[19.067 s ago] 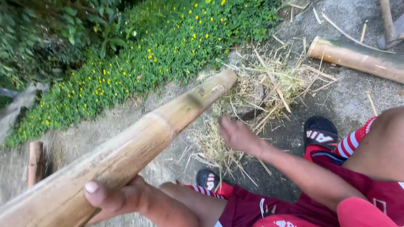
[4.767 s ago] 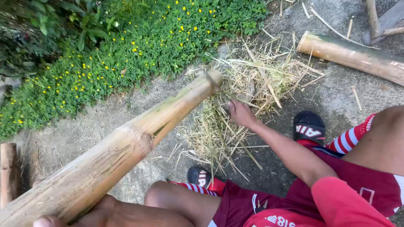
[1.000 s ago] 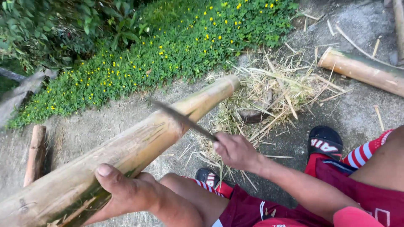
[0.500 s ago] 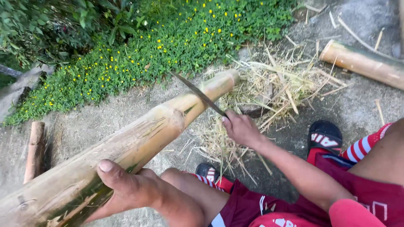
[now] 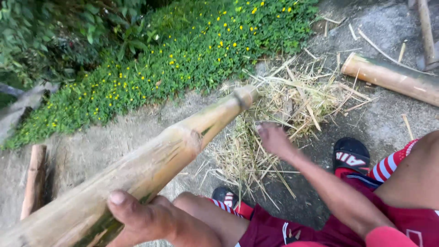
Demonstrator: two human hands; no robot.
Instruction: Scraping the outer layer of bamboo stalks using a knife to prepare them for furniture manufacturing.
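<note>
A thick, pale bamboo pole (image 5: 183, 142) runs from the lower left up to the middle, and its far end rests over a heap of dry shavings (image 5: 292, 98). My left hand (image 5: 146, 219) grips the near end of the pole, thumb on top. My right hand (image 5: 274, 138) is blurred, low beside the far end of the pole and just above the shavings. Its fingers are curled as if around the handle of the long knife seen a moment ago, but the blade is lost in the blur.
A second bamboo length (image 5: 393, 77) lies at the upper right on the concrete. Green ground cover with yellow flowers (image 5: 183, 59) borders the far side. A short wooden piece (image 5: 34, 178) lies at the left. My feet wear black sandals (image 5: 350, 153).
My right hand has swung down and to the right from beside the pole toward the shavings. The long blade, raised over the bamboo half a second ago, no longer shows.
</note>
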